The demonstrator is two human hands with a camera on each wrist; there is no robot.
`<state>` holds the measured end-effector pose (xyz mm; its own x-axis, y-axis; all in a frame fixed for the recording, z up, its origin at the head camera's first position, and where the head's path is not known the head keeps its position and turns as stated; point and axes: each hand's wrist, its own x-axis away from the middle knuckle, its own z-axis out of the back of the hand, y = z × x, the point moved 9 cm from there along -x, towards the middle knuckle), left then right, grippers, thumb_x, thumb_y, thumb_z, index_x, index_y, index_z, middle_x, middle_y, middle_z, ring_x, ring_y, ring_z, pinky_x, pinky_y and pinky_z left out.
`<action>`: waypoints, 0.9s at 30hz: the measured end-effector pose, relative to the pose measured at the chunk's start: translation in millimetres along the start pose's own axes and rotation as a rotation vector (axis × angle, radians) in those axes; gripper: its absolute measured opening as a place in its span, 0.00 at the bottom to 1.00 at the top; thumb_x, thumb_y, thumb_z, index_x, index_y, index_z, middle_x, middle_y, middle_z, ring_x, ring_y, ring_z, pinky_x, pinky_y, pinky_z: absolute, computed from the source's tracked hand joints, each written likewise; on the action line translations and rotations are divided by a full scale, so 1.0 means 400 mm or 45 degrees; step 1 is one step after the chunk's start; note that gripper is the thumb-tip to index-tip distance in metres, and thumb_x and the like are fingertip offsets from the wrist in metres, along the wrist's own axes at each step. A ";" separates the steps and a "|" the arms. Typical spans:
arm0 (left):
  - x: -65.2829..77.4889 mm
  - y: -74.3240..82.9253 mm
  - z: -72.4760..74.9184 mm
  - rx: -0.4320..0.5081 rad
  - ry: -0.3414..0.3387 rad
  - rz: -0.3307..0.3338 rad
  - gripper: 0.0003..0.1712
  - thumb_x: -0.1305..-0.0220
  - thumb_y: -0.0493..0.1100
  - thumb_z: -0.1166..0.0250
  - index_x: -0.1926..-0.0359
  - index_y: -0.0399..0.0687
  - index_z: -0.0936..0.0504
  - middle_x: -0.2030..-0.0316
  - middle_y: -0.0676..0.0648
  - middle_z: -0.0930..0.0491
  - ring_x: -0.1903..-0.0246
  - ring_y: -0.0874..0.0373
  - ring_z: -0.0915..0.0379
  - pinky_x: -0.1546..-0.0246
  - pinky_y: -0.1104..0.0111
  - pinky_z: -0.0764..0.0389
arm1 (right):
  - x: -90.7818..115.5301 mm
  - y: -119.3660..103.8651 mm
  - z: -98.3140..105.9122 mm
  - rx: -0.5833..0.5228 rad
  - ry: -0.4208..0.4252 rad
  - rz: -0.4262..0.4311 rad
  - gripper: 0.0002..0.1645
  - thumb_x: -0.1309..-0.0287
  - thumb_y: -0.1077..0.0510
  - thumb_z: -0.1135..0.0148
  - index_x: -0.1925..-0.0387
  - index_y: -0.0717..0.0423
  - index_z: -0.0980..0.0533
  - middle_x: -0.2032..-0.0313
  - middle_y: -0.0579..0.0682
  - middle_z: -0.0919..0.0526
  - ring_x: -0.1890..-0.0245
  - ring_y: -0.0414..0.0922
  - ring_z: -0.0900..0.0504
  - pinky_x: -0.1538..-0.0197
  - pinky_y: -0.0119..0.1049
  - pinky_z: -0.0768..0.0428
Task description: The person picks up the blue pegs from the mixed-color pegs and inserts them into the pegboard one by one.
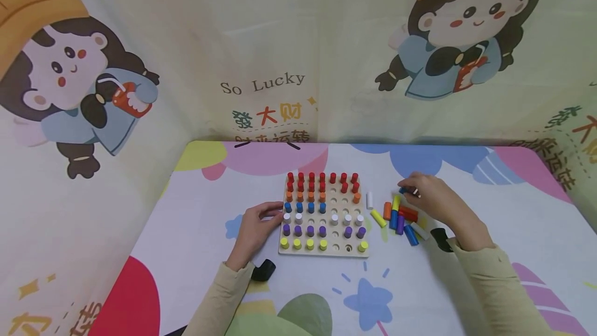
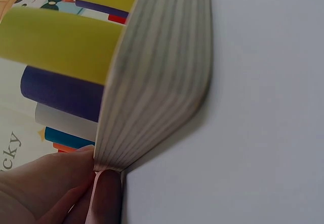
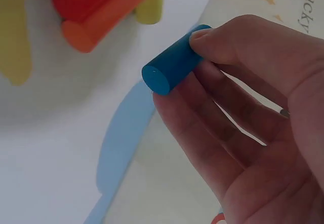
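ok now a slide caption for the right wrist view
Right grip pinching a blue peg, with red, orange and yellow pegs lying nearby.

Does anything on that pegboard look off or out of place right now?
On the light wooden pegboard, the row of white cylindrical pegs has gaps third and fourth from the left, where every other row is filled. One round empty hole among the yellow cylindrical pegs also looks darker than the rest; I can't tell why.
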<state>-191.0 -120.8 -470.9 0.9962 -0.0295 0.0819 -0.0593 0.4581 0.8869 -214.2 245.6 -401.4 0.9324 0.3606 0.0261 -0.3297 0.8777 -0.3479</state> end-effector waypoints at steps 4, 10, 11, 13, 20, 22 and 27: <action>-0.002 -0.004 0.001 -0.002 0.004 0.007 0.18 0.36 0.42 0.32 0.45 0.47 0.16 0.53 0.47 0.14 0.52 0.53 0.19 0.49 0.59 0.17 | 0.002 -0.018 0.011 0.002 0.020 0.008 0.17 0.45 0.68 0.32 0.52 0.69 0.19 0.63 0.56 0.19 0.64 0.50 0.18 0.57 0.48 0.15; -0.001 -0.005 0.000 -0.001 0.003 0.004 0.18 0.36 0.41 0.31 0.45 0.47 0.16 0.53 0.47 0.14 0.52 0.54 0.19 0.49 0.60 0.17 | 0.004 -0.040 0.021 -0.001 0.053 0.031 0.16 0.47 0.67 0.29 0.55 0.67 0.18 0.63 0.55 0.18 0.63 0.51 0.17 0.56 0.49 0.15; -0.001 -0.004 0.000 -0.001 0.004 0.003 0.18 0.36 0.41 0.31 0.45 0.47 0.16 0.53 0.47 0.14 0.52 0.54 0.19 0.49 0.60 0.17 | 0.004 -0.044 0.023 -0.001 0.061 0.038 0.15 0.47 0.67 0.29 0.55 0.66 0.18 0.63 0.55 0.18 0.63 0.51 0.17 0.56 0.49 0.15; 0.000 -0.003 0.001 0.000 0.006 0.004 0.18 0.36 0.41 0.31 0.45 0.47 0.16 0.53 0.47 0.14 0.52 0.54 0.19 0.49 0.59 0.17 | 0.004 -0.052 0.026 -0.009 0.078 0.052 0.15 0.47 0.67 0.29 0.56 0.66 0.18 0.63 0.55 0.18 0.62 0.51 0.17 0.56 0.49 0.15; 0.000 -0.002 0.001 -0.007 0.009 0.000 0.17 0.36 0.41 0.32 0.45 0.47 0.16 0.53 0.47 0.14 0.52 0.53 0.19 0.49 0.59 0.17 | 0.001 -0.074 0.034 -0.057 0.114 0.070 0.14 0.48 0.68 0.29 0.57 0.65 0.18 0.63 0.54 0.18 0.62 0.50 0.16 0.56 0.49 0.15; -0.001 -0.001 0.000 -0.007 0.008 -0.002 0.17 0.36 0.41 0.32 0.46 0.47 0.16 0.53 0.47 0.14 0.51 0.53 0.19 0.49 0.59 0.17 | 0.000 -0.081 0.037 -0.061 0.126 0.076 0.14 0.48 0.68 0.29 0.58 0.64 0.18 0.63 0.53 0.18 0.62 0.50 0.16 0.56 0.50 0.15; 0.000 -0.001 0.000 -0.002 0.003 -0.005 0.17 0.36 0.41 0.32 0.46 0.47 0.16 0.54 0.47 0.14 0.51 0.53 0.19 0.49 0.59 0.18 | -0.003 -0.099 0.042 -0.065 0.140 0.078 0.14 0.48 0.68 0.29 0.58 0.63 0.18 0.65 0.51 0.18 0.63 0.49 0.16 0.55 0.50 0.15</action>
<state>-191.0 -120.8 -471.2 0.9966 -0.0290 0.0772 -0.0553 0.4594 0.8865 -204.9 215.9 -371.9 0.9221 0.3742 -0.0984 -0.3814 0.8368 -0.3928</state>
